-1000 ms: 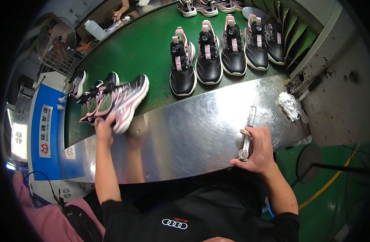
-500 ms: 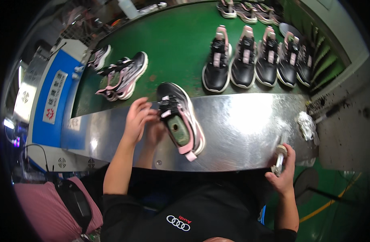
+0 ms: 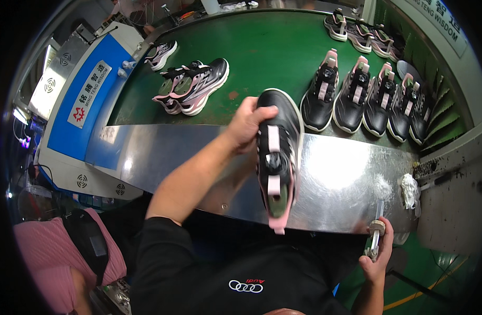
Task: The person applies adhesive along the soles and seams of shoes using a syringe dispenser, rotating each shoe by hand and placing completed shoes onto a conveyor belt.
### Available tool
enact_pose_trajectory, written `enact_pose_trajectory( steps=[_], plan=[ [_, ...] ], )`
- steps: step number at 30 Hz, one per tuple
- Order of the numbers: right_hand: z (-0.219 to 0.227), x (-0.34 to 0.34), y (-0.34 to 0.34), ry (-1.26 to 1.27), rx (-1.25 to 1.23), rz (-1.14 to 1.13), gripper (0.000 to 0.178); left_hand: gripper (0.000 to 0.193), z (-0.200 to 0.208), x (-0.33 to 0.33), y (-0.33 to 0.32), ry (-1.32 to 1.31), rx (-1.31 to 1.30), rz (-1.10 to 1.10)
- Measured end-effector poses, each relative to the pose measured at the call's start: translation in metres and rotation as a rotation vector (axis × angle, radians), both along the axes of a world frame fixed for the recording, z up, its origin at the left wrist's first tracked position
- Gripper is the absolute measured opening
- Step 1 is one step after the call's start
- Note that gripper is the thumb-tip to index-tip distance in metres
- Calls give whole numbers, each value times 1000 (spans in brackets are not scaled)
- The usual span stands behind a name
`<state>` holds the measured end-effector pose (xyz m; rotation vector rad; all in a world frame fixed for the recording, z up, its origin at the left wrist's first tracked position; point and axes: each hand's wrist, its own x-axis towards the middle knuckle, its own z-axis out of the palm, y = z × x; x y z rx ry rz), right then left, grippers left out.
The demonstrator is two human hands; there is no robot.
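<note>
1. It's best to keep the black sneaker with pink straps and white sole (image 3: 274, 160) steady over the shiny silver metal ledge (image 3: 335, 178), heel toward the body.
2. The left hand (image 3: 246, 125) grips the sneaker's toe, thumb on top. The left arm (image 3: 192, 176) slants across the ledge.
3. By the ledge's right end, the right hand (image 3: 378, 266) seems wrapped around a clear plastic tube with a round tan collar (image 3: 377, 227); it's small and hard to see.

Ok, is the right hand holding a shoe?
No, the left hand grips a black shoe; the right hand holds a syringe-like tool.
</note>
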<state>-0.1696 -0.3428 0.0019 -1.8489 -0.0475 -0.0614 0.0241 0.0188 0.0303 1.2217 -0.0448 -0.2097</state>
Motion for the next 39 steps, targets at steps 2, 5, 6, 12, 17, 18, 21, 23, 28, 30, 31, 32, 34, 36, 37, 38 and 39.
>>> enact_pose_trajectory(
  steps=[2,5,6,12,17,18,21,23,28,30,31,32,34,36,37,38,39],
  plan=[
    [15,4,9,10,74,17,106,40,-1,-11,-16,-89,-142,40],
    [33,12,13,64,176,39,109,57,-7,-36,-29,-153,-355,-60],
    [34,17,16,45,286,77,112,59,-10,-42,-33,-134,-359,-33],
    [58,49,46,-96,711,437,113,64,-9,-60,-25,-54,-437,-131],
    [82,63,78,-70,955,618,104,68,-13,-67,-21,-167,-365,-175],
    [85,65,82,-44,999,643,103,70,-18,-66,-21,-213,-328,-200],
    [97,64,95,30,1038,649,101,73,-23,-63,-20,-346,-258,-226],
    [99,67,101,-6,1068,716,98,72,-21,-66,-20,-370,-213,-254],
    [97,74,99,-5,1019,814,95,68,-17,-65,-25,-469,-205,-234],
    [96,73,97,4,1013,809,94,68,-18,-66,-26,-466,-200,-238],
    [96,73,97,9,1011,807,94,68,-18,-67,-25,-463,-188,-246],
    [96,73,96,14,996,811,94,68,-17,-67,-25,-462,-191,-244],
    [96,73,97,21,980,814,94,67,-15,-67,-25,-500,-172,-270],
    [95,73,98,57,998,805,94,67,-15,-68,-25,-503,-174,-275],
    [95,73,98,69,1003,802,95,67,-15,-69,-25,-508,-173,-282],
    [96,72,99,74,1004,792,95,67,-14,-69,-24,-507,-174,-282],
    [96,72,99,77,1004,787,95,67,-13,-69,-24,-506,-177,-286]
  ],
)
